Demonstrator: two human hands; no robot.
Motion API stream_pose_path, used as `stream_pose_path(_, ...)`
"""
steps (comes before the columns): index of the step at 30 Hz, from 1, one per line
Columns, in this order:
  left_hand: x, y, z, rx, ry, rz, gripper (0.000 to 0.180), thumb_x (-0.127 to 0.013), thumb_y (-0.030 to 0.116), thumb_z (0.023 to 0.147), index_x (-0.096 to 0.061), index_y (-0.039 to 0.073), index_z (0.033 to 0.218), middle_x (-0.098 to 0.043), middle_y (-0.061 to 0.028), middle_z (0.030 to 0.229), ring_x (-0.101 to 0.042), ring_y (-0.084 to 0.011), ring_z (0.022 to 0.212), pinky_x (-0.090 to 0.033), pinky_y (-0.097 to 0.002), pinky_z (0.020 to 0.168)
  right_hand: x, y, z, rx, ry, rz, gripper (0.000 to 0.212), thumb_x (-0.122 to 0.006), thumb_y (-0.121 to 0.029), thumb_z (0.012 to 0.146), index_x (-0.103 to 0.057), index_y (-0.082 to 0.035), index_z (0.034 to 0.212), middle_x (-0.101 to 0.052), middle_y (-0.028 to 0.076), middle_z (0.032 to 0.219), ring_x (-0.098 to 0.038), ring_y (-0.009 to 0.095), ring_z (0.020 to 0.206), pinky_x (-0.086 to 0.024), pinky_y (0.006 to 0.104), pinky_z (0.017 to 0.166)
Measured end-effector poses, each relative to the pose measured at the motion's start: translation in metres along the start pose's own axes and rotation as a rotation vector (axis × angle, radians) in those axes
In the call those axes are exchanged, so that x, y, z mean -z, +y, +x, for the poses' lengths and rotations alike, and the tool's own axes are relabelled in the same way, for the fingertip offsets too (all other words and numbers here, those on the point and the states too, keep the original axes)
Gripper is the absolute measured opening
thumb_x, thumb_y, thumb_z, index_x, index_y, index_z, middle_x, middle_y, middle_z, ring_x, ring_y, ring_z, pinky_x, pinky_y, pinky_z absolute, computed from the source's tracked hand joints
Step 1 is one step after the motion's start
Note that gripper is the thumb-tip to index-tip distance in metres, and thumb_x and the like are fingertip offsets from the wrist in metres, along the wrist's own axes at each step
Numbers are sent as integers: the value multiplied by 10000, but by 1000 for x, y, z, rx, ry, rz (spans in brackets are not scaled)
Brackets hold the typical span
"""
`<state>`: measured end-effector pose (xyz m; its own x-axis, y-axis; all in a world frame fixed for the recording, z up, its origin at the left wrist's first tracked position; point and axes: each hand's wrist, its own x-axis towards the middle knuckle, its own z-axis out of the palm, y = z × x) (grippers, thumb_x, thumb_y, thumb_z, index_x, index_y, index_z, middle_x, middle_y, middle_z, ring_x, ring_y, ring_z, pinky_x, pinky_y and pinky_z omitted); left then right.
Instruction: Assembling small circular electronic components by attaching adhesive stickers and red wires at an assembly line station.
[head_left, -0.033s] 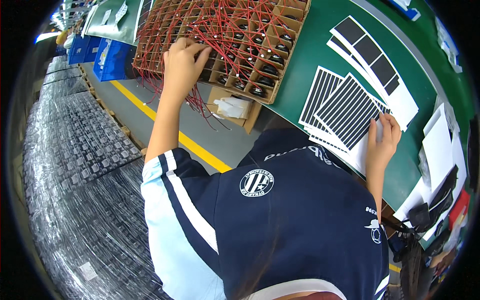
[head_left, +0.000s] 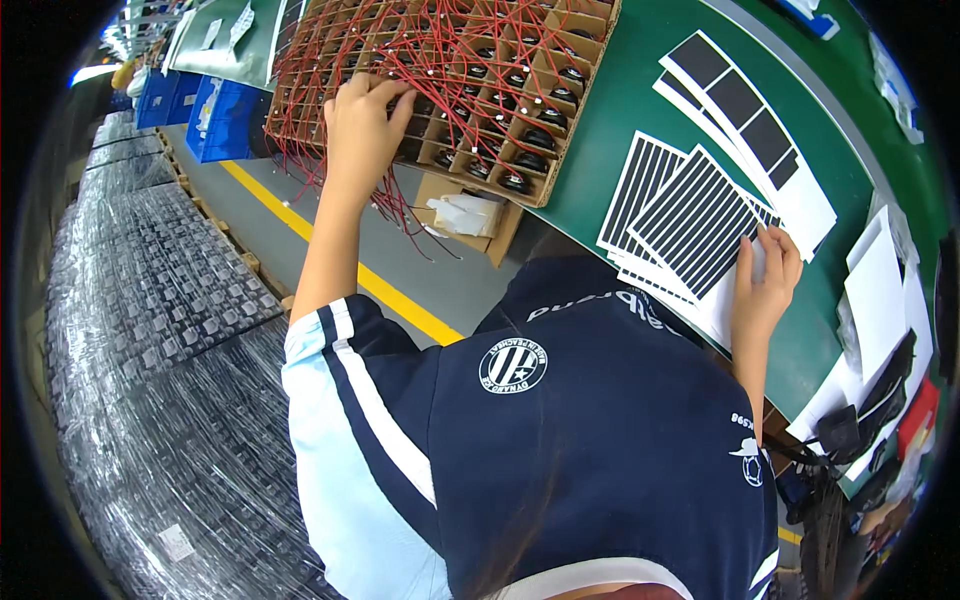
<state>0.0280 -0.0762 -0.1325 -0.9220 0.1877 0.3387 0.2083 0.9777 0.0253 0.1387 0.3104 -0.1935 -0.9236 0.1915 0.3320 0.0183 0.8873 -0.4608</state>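
Holds half-curled left hand, the nearer, over box, unclear if gripping, with red wires beyond and rightward of fingertips; rests bent right hand on striped sheets, likewise unclear.

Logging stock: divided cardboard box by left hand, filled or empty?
At least partly filled: many black round parts sit inside the cardboard box. Whether full, cannot tell: red wires obscure it.

Red wires crisscrossing carton, open tabletop alongside
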Motion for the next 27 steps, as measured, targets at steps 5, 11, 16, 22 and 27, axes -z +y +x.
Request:
stream_pose_path(5, -13, 0, 7, 92, -34, 81, 166, -582, 242, 736, -648, 94, 776, -592, -71, 768, -547, -233, 777, -353, -359, 698, 5, -6, 8, -78, -57, 91, 234, -617, -75, 715, -543, 0, 924, -486, 122, 971, -465, 270, 933, -369, 330, 814)
stream_pose_path(11, -18, -3, 17, 321, -193, -203, 226, -579, 275, 715, -644, 68, 777, -619, -107, 696, -588, -266, 654, -412, -338, 646, 3, -3, 11, -20, -81, 98, 191, -615, -52, 690, -472, 0, 804, -457, 138, 942, -455, 279, 936, -358, 331, 817)
stream_pose_path(16, -20, 4, 24, 320, -237, -121, 228, -586, 257, 713, -637, 54, 801, -615, -108, 686, -591, -244, 625, -440, -307, 601, 11, -10, 10, -62, -92, 216, 187, -612, -32, 685, -435, -13, 740, -460, 135, 956, -457, 273, 941, -354, 326, 817)
stream_pose_path(22, -21, 2, 23, 361, -175, -222, 249, -606, 314, 678, -623, 68, 715, -580, -72, 568, -562, -217, 578, -388, -343, 629, 31, -2, 14, -130, -228, 473, 171, -579, -19, 707, -416, -8, 659, -485, 125, 993, -462, 217, 952, -326, 292, 849)
stream_pose_path(27, -4, -29, 34, 406, -238, -589, 141, -601, 146, 672, -581, 10, 702, -440, 29, 556, -391, -60, 529, -334, -229, 490, 43, 7, 22, -304, -367, 866, 210, -427, -105, 774, -483, 53, 647, -523, 118, 1042, -468, 168, 963, -303, 257, 869)
